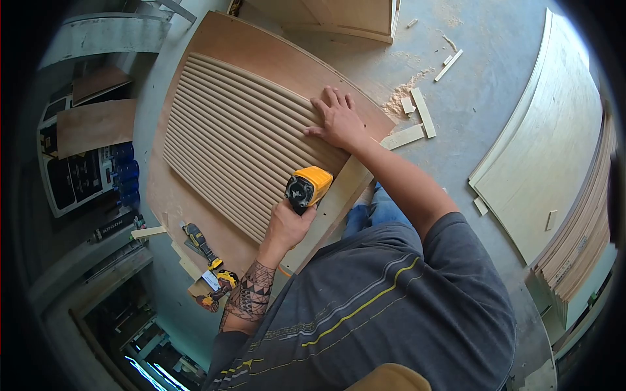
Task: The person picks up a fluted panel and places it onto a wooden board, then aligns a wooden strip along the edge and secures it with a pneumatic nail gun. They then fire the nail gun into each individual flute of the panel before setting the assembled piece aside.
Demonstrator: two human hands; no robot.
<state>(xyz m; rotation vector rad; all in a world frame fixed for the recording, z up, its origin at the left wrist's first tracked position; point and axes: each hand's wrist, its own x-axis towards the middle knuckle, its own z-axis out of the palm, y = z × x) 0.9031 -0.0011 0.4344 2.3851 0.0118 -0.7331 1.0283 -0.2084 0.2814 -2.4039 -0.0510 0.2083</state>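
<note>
My left hand point(287, 225) is wrapped round the handle of a yellow and black nail gun point(313, 184). The gun is over the near edge of a ribbed wood panel point(228, 137); its nose is hidden beneath its body. My right hand point(339, 122) presses on the right end of the panel, palm down and fingers spread, partly over the bare brown board point(261, 52) under the ribs. A pale wood strip point(339, 202) runs along the side nearest my body.
Left of my forearm lie a yellow-black power tool point(202, 244) and a yellow cordless tool point(225, 283). Wood offcuts point(422, 112) and sawdust point(398, 101) lie on the floor. Large plywood sheets point(548, 143) are at right, a wooden cabinet point(332, 13) at the top, shelving point(104, 36) at left.
</note>
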